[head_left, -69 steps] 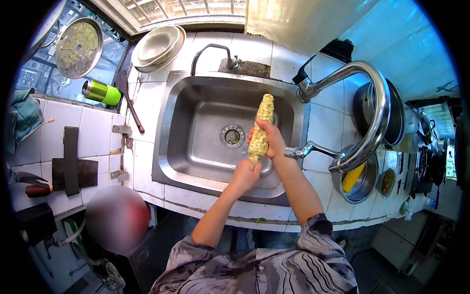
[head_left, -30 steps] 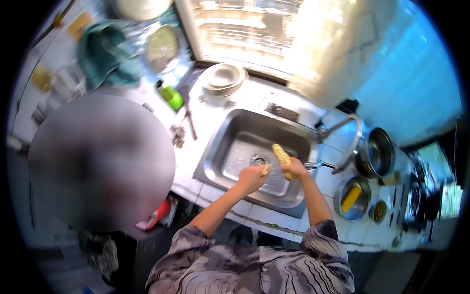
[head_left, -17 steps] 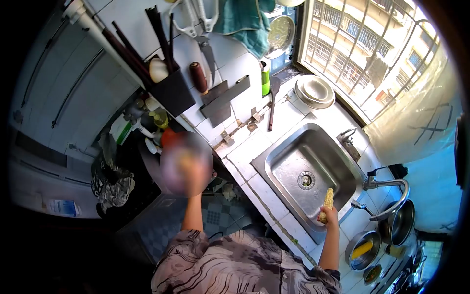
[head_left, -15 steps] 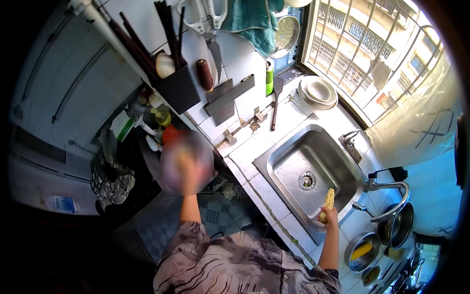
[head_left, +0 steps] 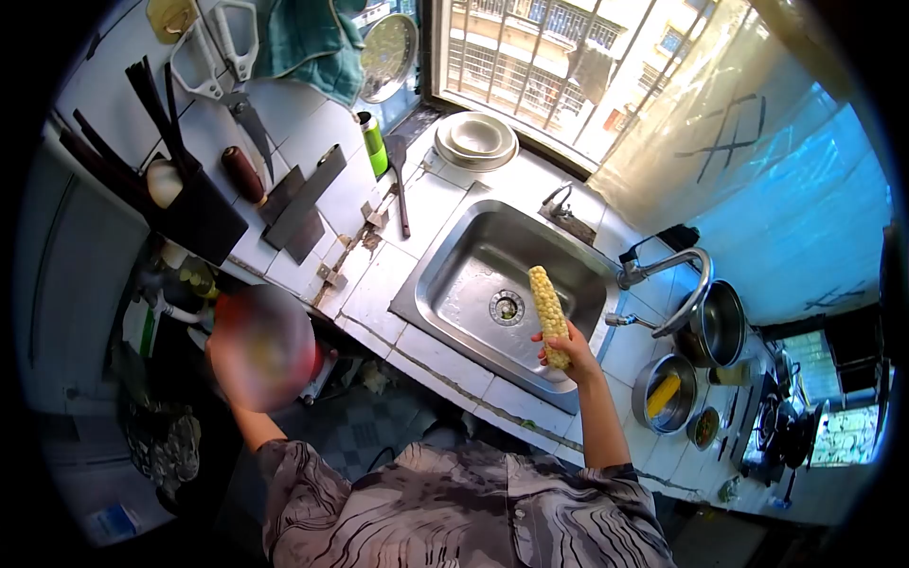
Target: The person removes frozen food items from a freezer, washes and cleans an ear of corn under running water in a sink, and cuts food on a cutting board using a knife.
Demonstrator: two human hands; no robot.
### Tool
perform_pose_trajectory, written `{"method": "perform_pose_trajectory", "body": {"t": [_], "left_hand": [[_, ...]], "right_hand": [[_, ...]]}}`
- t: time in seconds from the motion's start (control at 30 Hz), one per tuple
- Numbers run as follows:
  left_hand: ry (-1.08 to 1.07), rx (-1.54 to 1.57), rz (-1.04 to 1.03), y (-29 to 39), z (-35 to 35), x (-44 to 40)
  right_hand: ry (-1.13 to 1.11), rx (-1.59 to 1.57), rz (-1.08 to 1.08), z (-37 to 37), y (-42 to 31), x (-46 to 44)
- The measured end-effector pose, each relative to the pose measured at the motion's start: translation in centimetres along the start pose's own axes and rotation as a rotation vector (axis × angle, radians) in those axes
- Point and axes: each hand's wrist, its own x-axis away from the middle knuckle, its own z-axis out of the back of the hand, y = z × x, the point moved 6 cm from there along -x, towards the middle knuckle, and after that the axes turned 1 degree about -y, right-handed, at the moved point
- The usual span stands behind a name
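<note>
My right hand is closed around the lower end of a pale yellow ear of corn, which tilts upward over the steel sink. At the left, my left hand is at the side of a round, reddish, basin-like thing. Blur covers that thing and the fingers, so neither its contents nor the grip can be made out. A second, deeper yellow ear of corn lies in a steel bowl on the counter right of the sink.
A curved faucet reaches over the sink's right edge. Stacked bowls and a dark spatula are behind it. A knife rack and scissors hang on the wall. A pot and stove stand right.
The view has turned rightward. My left hand has shifted from over the middle of the reddish round thing to its left side. The corn in my right hand now stands higher over the sink.
</note>
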Motion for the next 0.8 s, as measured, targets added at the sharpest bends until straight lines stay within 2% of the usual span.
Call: {"method": "perform_pose_trajectory", "body": {"t": [0.03,0.1,0.13,0.23,0.27,0.3,0.37,0.43,0.53,0.6,0.63,0.67,0.7,0.73,0.77,0.8], "left_hand": [[0.237,0.263,-0.277,7.2,3.7,8.2],[0.302,-0.11,-0.232,10.6,5.4,11.2],[0.295,-0.289,-0.226,14.4,6.5,14.5],[0.412,-0.135,-0.211,13.3,6.3,14.0],[0.575,-0.303,-0.175,5.7,4.1,6.3],[0.574,-0.3,-0.179,4.5,2.2,5.2],[0.475,0.091,-0.288,3.4,-0.5,4.2],[0.134,0.422,-0.302,4.7,-7.6,4.8],[-0.431,0.721,-0.433,15.5,-20.0,15.4],[-0.755,0.838,-0.555,23.4,-24.3,24.0],[-0.782,0.839,-0.649,26.6,-25.2,27.8],[-0.835,0.86,-0.655,29.4,-24.6,31.1],[-0.929,0.908,-0.606,31.4,-24.7,33.0],[-0.877,0.976,-0.593,32.6,-25.2,33.7],[-0.792,0.97,-0.651,33.5,-25.2,34.2],[-0.796,0.915,-0.674,34.2,-25.0,34.8]], "right_hand": [[-0.049,-0.049,0.003,-0.5,-0.2,0.4],[-0.062,-0.079,0.007,-0.8,-0.4,1.1],[-0.083,-0.114,-0.007,-1.0,-0.3,1.3],[-0.098,-0.136,-0.012,-1.2,-0.3,1.7],[-0.087,-0.081,0.01,-1.3,-0.4,1.8],[-0.077,-0.025,0.03,-1.5,-0.7,1.9],[-0.017,0.048,0.036,-2.2,-1.3,2.2],[0.115,0.278,0.112,-2.2,-1.8,2.5],[0.101,0.338,0.214,-3.2,-1.8,2.5],[0.102,0.41,0.268,-4.4,-2.5,3.0],[0.125,0.481,0.32,-4.9,-3.0,3.4],[0.121,0.482,0.326,-4.9,-2.8,3.4],[0.166,0.634,0.49,-4.9,-3.4,3.7],[0.215,0.785,0.655,-5.3,-4.3,4.4],[0.217,0.785,0.665,-5.2,-4.5,4.8],[0.256,0.771,0.656,-5.1,-5.1,5.5]]}}
